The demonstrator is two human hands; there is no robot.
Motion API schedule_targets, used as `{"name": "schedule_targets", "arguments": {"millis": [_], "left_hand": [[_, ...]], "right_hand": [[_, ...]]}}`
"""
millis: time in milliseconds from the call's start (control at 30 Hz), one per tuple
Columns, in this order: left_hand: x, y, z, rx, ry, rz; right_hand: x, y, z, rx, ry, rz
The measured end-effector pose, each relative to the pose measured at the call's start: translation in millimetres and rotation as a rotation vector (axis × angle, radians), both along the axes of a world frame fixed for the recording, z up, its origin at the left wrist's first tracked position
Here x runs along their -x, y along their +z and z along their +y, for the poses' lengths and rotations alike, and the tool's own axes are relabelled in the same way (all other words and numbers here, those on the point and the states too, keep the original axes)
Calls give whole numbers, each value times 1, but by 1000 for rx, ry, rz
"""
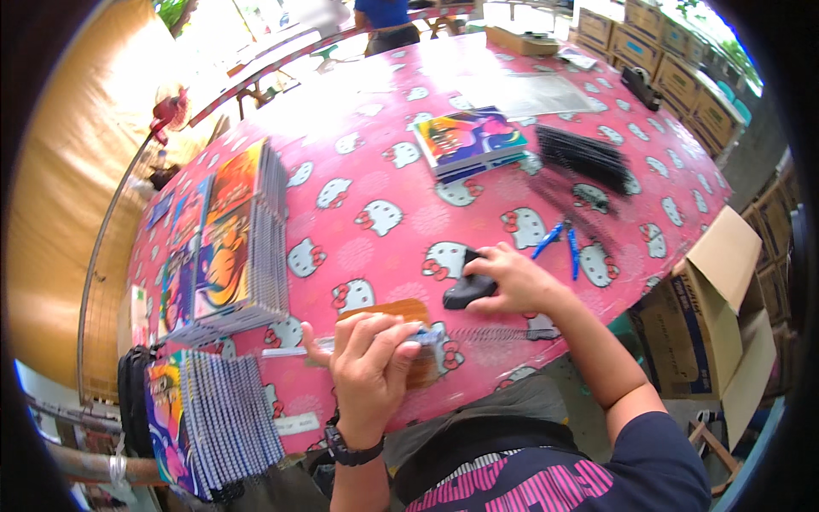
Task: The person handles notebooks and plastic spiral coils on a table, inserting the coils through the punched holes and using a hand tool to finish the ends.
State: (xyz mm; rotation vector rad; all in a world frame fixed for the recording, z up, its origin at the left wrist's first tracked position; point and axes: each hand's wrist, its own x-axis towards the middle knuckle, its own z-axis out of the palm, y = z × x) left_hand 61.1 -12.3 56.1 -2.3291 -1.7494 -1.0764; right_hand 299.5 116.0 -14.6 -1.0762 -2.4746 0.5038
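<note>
My left hand (367, 363), with a black watch on the wrist, is closed around a thin notebook (294, 351) seen nearly edge-on above a brown wooden board (399, 309). A dark spiral coil (490, 334) stretches from the notebook's right end along the near table edge. My right hand (516, 282) is closed on a black, rounded tool (465, 293) resting on the table; its kind cannot be made out. Just beyond that hand lie blue-handled pliers (559, 246) with their handles spread.
Bound notebooks stand in tall stacks (243, 243) at left, with another pile (217, 418) at the near left edge. Farther back are colourful books (472, 143) and a bundle of black coils (584, 158). An open carton (695, 324) stands right of the pink table (358, 256). A person (388, 24) is far off.
</note>
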Motion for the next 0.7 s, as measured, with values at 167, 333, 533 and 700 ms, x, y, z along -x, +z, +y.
{"name": "schedule_targets", "arguments": {"millis": [167,333,533,700], "left_hand": [[16,-11,-5,-8,119,-23],[17,-5,-5,31,125,-104],[17,-9,-2,40,122,-149],[19,-10,0,54,106,-151]], "right_hand": [[21,62,-14,760,603,779],[37,82,1,235,208,141],[51,88,13,393,359,94],[60,78,4,483,761,601]]}}
